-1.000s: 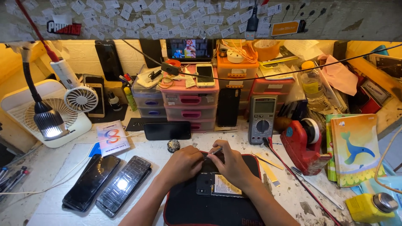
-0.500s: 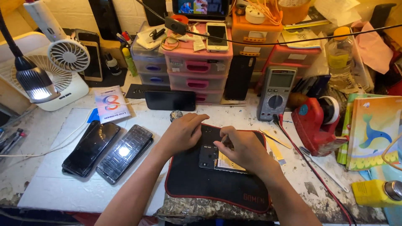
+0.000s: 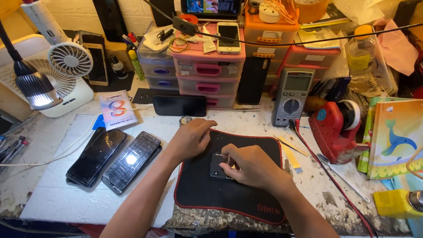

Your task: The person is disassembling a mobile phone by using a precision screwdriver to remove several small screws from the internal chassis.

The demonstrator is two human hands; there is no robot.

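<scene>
The hands (image 3: 220,152) have shifted together onto the dark phone part (image 3: 217,165).

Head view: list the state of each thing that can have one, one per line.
Desk lamp: lit.
Screen on the back shelf: on, showing a picture.
Multimeter: display blank.
Black phone by the drawers: screen dark, lying flat.
Left hand: resting on the black mat.
Right hand: fingertips on a small dark phone part.
</scene>
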